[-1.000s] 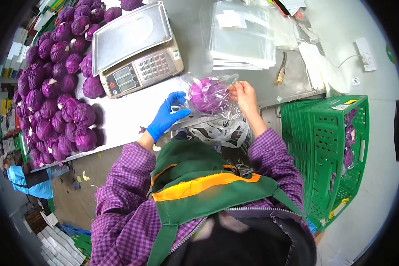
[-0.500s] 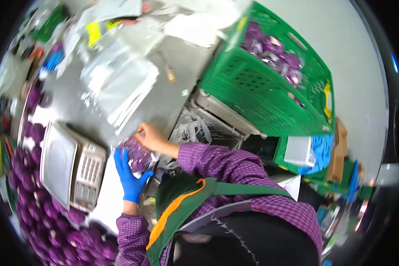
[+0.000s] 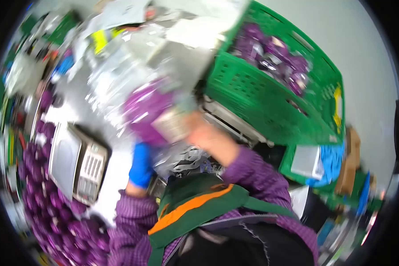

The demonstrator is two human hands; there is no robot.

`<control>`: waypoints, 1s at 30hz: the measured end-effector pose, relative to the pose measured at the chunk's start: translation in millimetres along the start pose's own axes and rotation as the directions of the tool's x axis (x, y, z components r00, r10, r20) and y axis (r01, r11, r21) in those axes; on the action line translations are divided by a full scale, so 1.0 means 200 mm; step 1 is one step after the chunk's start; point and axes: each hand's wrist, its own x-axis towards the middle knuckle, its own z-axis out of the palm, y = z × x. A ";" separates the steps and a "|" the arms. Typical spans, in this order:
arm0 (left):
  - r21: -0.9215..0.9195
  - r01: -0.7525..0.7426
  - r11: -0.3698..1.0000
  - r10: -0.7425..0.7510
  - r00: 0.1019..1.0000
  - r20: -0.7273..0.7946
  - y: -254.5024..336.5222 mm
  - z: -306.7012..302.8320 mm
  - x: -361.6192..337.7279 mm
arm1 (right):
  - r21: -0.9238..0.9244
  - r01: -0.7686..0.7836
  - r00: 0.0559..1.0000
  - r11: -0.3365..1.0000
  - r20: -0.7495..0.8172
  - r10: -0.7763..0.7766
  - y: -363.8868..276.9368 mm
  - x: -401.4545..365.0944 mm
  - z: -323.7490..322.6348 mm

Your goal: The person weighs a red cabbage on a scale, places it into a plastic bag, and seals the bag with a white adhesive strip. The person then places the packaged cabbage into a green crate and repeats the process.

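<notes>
The picture is blurred by motion. A purple cabbage in a clear plastic bag is lifted above the table, just left of the green crate. My left hand, in a blue glove, grips the bag from below. My bare right hand holds the bag's right side, close to a pale label. The green crate holds several bagged purple cabbages.
A scale stands at the left, with many loose purple cabbages around and below it. A stack of clear bags lies behind. A second green crate with blue cloth is at the lower right.
Both hands have raised the bagged cabbage and carried it right, toward the green crate. The view has turned further since a second ago.
</notes>
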 end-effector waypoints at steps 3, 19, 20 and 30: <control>0.014 -0.429 0.903 0.331 0.717 0.613 0.12 0.35 0.18 | 0.130 0.434 0.893 0.891 0.065 -0.444 -0.47 -0.44 0.10; 0.958 0.103 0.267 0.268 0.947 -0.177 -0.05 -1.14 1.11 | -0.520 0.235 0.206 0.821 -0.799 -0.565 -1.99 -1.29 -1.42; 0.971 0.082 0.223 0.350 0.923 -0.158 -0.05 -1.13 1.08 | -0.585 0.013 0.275 0.811 -0.778 -0.565 -2.07 -1.33 -1.63; 0.933 -0.061 0.355 0.335 0.940 -0.066 0.23 -0.75 0.58 | -0.819 0.337 0.730 -0.464 0.539 -0.421 -0.90 -0.34 0.05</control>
